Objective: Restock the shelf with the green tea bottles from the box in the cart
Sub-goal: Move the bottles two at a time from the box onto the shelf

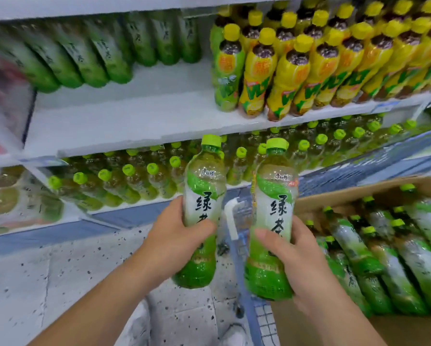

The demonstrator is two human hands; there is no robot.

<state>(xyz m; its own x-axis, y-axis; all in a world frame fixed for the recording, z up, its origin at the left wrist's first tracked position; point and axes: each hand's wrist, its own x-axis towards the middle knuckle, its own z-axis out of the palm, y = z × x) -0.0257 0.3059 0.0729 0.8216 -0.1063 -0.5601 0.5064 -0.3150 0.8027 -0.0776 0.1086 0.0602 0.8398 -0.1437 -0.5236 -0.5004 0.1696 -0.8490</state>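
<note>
My left hand (pixel 170 242) grips one green tea bottle (pixel 204 186) upright around its middle. My right hand (pixel 293 255) grips a second green tea bottle (pixel 275 196), also upright. Both bottles are held above the floor, between the shelf and the cart. The cardboard box (pixel 354 193) at the right holds several more green tea bottles (pixel 394 250) lying side by side. On the middle shelf (pixel 124 121), a row of green tea bottles (pixel 89 53) stands at the back left, with bare white shelf in front of it.
Yellow-capped lemon tea bottles (pixel 307 68) fill the right side of the middle shelf. The lower shelf holds several rows of green-capped bottles (pixel 139 176). The blue cart frame (pixel 244 283) runs between my hands. Speckled floor (pixel 47 283) lies at the lower left.
</note>
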